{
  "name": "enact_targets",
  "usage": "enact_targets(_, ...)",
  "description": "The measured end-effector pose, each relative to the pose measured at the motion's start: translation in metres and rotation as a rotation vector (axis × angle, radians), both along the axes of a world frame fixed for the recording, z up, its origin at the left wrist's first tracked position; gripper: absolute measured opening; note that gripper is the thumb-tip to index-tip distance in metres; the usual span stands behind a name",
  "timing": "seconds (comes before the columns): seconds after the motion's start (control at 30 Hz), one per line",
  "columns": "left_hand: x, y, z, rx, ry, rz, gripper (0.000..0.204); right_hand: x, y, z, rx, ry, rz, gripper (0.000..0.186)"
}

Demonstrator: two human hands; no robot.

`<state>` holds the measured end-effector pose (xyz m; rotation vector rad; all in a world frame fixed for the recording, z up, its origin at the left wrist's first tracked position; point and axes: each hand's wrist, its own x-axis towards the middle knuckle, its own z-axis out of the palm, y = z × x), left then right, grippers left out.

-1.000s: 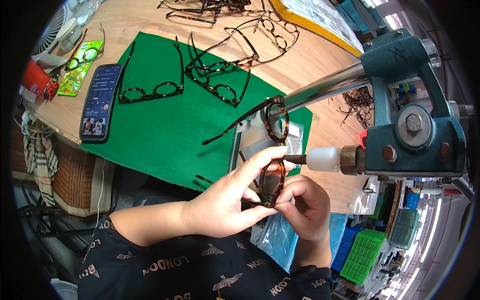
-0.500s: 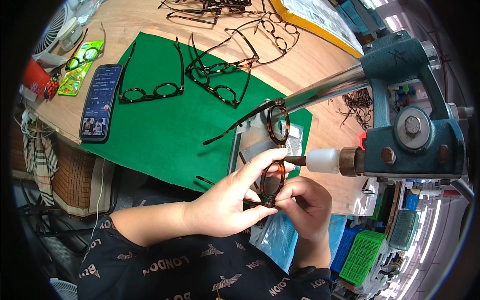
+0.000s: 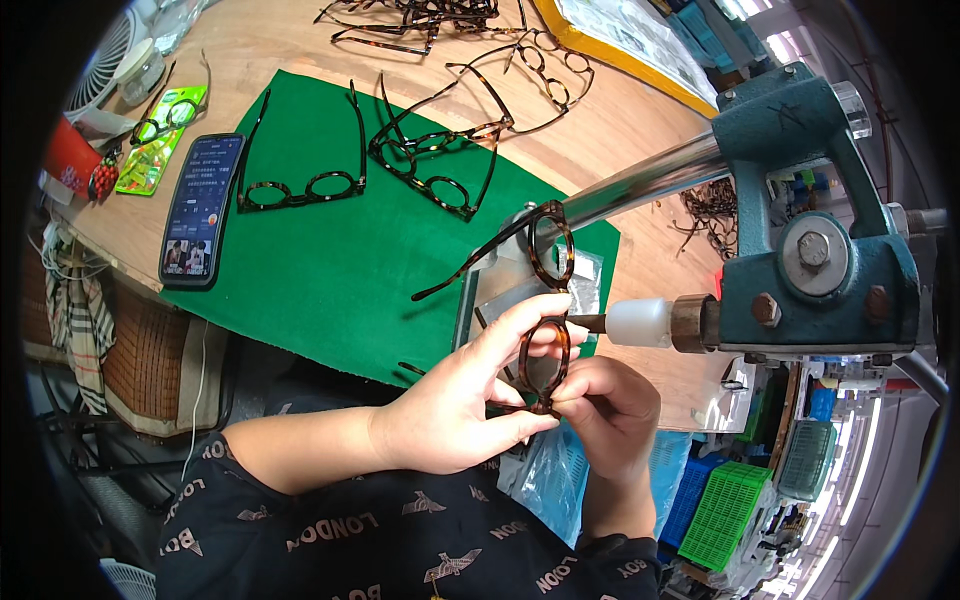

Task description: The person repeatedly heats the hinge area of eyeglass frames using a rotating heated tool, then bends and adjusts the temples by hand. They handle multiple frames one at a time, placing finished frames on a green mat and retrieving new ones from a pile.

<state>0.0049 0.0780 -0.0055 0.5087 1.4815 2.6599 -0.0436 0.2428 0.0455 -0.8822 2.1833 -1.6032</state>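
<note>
Frame in work: tortoiseshell glasses frame (image 3: 571, 262) held upright on its side, one rim above the other, at near R edge of mat, just L of white cyl.; upper temple stretched out to L over mat, tip of other temple seen past the wrist.
L hand (image 3: 455, 415): clamped on frame; bridge area gripped by fingers, lower end pinched by thumb.
R hand (image 3: 612, 405): clamped on same frame; lower end pinched btwn thumb & fingertip, brought in close to L thumb.
Press: teal machine (image 3: 850, 310) mounted at R w/ metal bar (image 3: 650, 182); white cylinder (image 3: 640, 323) pointed at bridge area, contact w/ frame can't be told.
Mat: green mat (image 3: 400, 275) laid on wooden worktop (image 3: 285, 50).
On mat: one open frame (image 3: 297, 197) set nr phone (image 3: 202, 215); overlapped frames (image 3: 421, 178) further R, partly off mat.
Far side: pile of frames (image 3: 430, 15) heaped; yellow-edged tray (image 3: 590, 45) placed to its R.
L side: bright green packet (image 3: 150, 170) seen, w/ glasses laid across it.
Lower R: green basket (image 3: 718, 513) stowed below worktop level.
</note>
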Motion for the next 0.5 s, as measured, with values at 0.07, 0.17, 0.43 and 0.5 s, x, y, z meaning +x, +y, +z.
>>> enact_targets(0.07,0.001,0.0,0.001,0.014,0.001,-0.002,0.087,0.001,-0.001,-0.002,-0.045,-0.004,-0.004,0.007)
enact_targets(0.17,0.002,-0.001,0.002,0.007,0.014,0.008,0.088,0.003,0.0,-0.003,-0.093,-0.062,-0.01,0.007)
enact_targets(0.43,-0.008,0.012,0.021,0.11,0.07,0.141,0.081,0.015,0.005,-0.001,-0.366,-0.044,-0.089,0.011)
enact_targets(0.5,-0.014,0.018,0.026,0.152,0.088,0.16,0.08,0.018,0.006,0.006,-0.353,0.056,-0.161,0.012)
